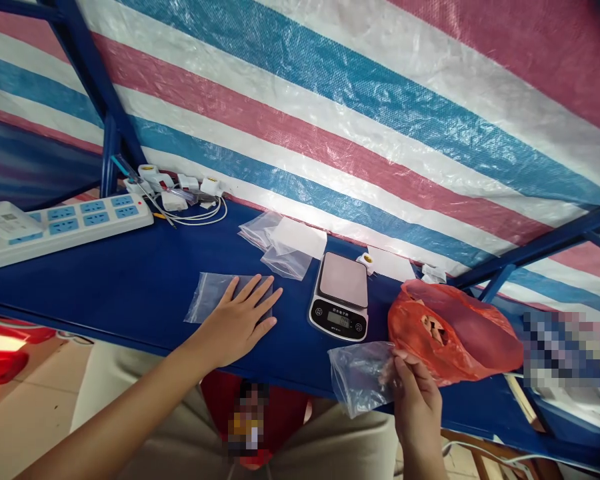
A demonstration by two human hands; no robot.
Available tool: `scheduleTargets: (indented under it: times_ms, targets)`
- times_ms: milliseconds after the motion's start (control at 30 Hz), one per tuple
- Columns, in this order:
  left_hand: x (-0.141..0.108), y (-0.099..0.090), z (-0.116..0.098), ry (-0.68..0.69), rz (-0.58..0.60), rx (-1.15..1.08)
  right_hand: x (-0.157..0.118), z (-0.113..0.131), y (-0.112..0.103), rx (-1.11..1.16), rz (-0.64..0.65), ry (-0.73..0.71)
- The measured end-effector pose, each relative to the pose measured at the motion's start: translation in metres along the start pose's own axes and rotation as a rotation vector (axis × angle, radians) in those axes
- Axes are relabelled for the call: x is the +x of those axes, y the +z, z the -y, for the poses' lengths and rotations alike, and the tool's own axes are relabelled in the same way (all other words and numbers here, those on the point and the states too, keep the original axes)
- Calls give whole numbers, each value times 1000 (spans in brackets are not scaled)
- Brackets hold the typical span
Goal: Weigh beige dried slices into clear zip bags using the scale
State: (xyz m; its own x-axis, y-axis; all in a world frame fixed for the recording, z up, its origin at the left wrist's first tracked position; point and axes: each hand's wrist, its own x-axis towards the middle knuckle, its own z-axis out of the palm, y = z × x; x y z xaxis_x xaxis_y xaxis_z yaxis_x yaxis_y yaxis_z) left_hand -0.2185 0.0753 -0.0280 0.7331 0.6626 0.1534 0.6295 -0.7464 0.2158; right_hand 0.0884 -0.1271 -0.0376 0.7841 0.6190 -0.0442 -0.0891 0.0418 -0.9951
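Observation:
My left hand (243, 317) lies flat with its fingers spread on a clear zip bag (205, 297) on the blue table. Between thumb and fingers, my right hand (415, 387) pinches the edge of another clear plastic bag (363, 377) at the table's front edge. Just behind that bag sits a kitchen scale (343, 280) with a bare pale platform and a small display. An open red plastic bag (460, 327) with small tan pieces (433, 328) inside stands right beside my right hand.
More clear bags (287, 260) and white paper (300, 238) lie behind the scale's left side. A long power strip (70, 223), white chargers (187, 182) and a cable (200, 220) occupy the back left. Blue frame bars (535, 247) and a striped sheet (330, 133) bound the back.

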Motion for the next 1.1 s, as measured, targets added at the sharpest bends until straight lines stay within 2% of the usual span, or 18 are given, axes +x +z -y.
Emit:
scheduleTargets:
  times_ms: [67,133,167,233,267,333,400,467,567,733,867,1000,1100]
  targets:
    - [-1,-12,1,26,-21,-2,2,-2,-3,-1,3,9]
    - [-5,-31,8,-10,-107,0,3,-4,-5,2,0,14]
    - [-8,-41,13,-84,-176,8,3,-4,-6,4,-2,14]
    - [-16,-58,28,-359,-312,37,3,-4,-6,1,-7,19]
    - [-20,-64,36,-521,-322,31,3,-4,-6,-3,-11,24]
    - [-28,-68,54,-758,-225,-55,3,-3,-6,-10,-17,34]
    - [-33,-65,69,-820,-131,-183,3,-2,-6,-14,-11,35]
    - [-34,-60,78,-789,-126,-306,3,-1,-4,-13,0,27]
    - [-30,-59,79,-760,-169,-439,0,1,-1,-6,-22,10]
    - [-23,-63,70,-791,-120,-466,-4,3,3,-20,-27,5]
    - [-24,-64,69,-695,-117,-558,-5,2,2,-3,-21,22]
    - [-22,-87,67,-497,-45,-779,-4,1,0,-3,-31,34]
    - [0,-113,61,-390,-57,-837,-3,0,0,-33,-23,24]
